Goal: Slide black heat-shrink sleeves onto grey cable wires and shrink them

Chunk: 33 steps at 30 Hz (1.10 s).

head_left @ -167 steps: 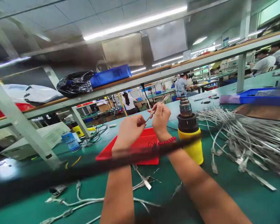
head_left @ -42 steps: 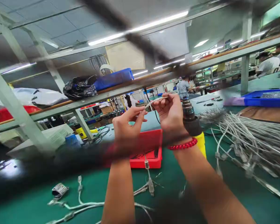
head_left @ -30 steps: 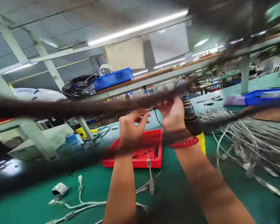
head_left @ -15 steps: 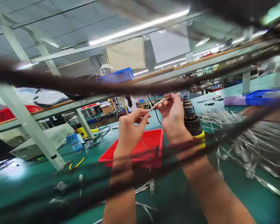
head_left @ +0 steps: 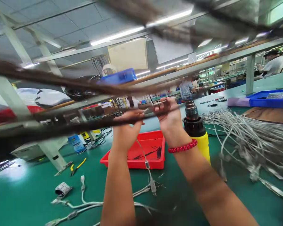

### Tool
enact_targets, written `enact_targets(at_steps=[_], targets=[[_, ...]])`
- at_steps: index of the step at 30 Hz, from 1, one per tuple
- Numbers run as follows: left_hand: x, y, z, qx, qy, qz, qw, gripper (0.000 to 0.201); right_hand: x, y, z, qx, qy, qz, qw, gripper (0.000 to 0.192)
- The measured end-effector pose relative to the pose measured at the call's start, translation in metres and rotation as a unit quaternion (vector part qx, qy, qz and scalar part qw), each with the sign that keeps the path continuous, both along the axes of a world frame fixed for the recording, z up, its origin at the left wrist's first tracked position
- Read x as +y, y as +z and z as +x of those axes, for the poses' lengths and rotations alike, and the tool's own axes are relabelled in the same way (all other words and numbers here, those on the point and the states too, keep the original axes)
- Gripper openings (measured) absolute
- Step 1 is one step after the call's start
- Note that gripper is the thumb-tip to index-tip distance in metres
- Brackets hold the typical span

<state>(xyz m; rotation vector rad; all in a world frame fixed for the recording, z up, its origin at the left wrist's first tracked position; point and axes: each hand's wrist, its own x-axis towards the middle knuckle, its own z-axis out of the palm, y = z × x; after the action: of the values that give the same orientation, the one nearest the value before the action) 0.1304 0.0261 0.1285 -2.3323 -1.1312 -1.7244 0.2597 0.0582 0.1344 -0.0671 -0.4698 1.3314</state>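
Observation:
My left hand (head_left: 126, 130) and my right hand (head_left: 168, 116) are raised above the green bench, both pinching one thin grey cable (head_left: 145, 158) near its end. The rest of that cable hangs from my left hand down to the bench. A heat gun (head_left: 195, 128) with a yellow body and a metal nozzle stands upright just right of my right wrist, which wears a red bead bracelet. Behind my hands sits a red tray (head_left: 141, 152) with several dark thin pieces in it. Blurred dark strands cross the view and partly hide my fingertips.
A big pile of grey cables (head_left: 250, 135) covers the right of the bench. A few finished cables (head_left: 85, 205) lie at the front left, near pliers (head_left: 76, 165). A blue tray (head_left: 269, 99) is at the far right. Other people work at benches behind the shelf frame.
My hands have stayed raised and kept working the cable's end, shifting only slightly. The blurred dark strands have swung across the view. The camera has tipped a little.

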Motion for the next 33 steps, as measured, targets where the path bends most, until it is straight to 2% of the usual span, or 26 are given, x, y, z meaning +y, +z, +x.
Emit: enact_targets(at_steps=[3,5,8,10,13,15,17,23,27,30,33], targets=[[-0.001,0.004,-0.004,-0.09,-0.067,-0.048,0.993,0.011,0.0,0.0,0.001,-0.029,-0.001,0.007,1.0,0.034],[-0.003,0.008,-0.012,-0.178,-0.107,-0.075,0.975,0.016,-0.003,0.001,0.003,-0.048,-0.029,0.023,0.998,0.035],[-0.008,0.012,-0.03,-0.258,-0.109,-0.092,0.955,0.038,-0.007,0.004,0.009,-0.084,-0.071,0.054,0.993,0.037],[-0.011,0.013,-0.042,-0.255,-0.055,-0.07,0.963,0.048,-0.008,0.005,0.014,-0.097,-0.077,0.046,0.991,0.04],[-0.014,0.011,-0.055,-0.227,0.036,-0.012,0.973,0.048,-0.01,0.006,0.02,-0.141,-0.084,0.01,0.986,0.045],[-0.013,0.009,-0.06,-0.234,0.062,0.009,0.97,0.048,-0.012,0.004,0.022,-0.187,-0.075,0.018,0.979,0.046],[-0.012,0.008,-0.063,-0.26,0.056,0.009,0.964,0.049,-0.015,0.002,0.022,-0.226,-0.057,0.038,0.972,0.044],[-0.008,0.009,-0.07,-0.317,-0.023,-0.049,0.947,0.048,-0.021,-0.002,0.004,-0.302,-0.036,0.082,0.949,0.04],[-0.013,0.013,-0.067,-0.343,-0.049,-0.083,0.934,0.048,-0.023,-0.005,-0.009,-0.349,-0.067,0.109,0.928,0.04],[-0.018,0.015,-0.064,-0.386,-0.063,-0.1,0.915,0.047,-0.024,-0.008,-0.015,-0.375,-0.121,0.13,0.91,0.039],[-0.02,0.016,-0.064,-0.393,-0.054,-0.098,0.913,0.046,-0.026,-0.009,-0.015,-0.372,-0.17,0.158,0.899,0.041]])
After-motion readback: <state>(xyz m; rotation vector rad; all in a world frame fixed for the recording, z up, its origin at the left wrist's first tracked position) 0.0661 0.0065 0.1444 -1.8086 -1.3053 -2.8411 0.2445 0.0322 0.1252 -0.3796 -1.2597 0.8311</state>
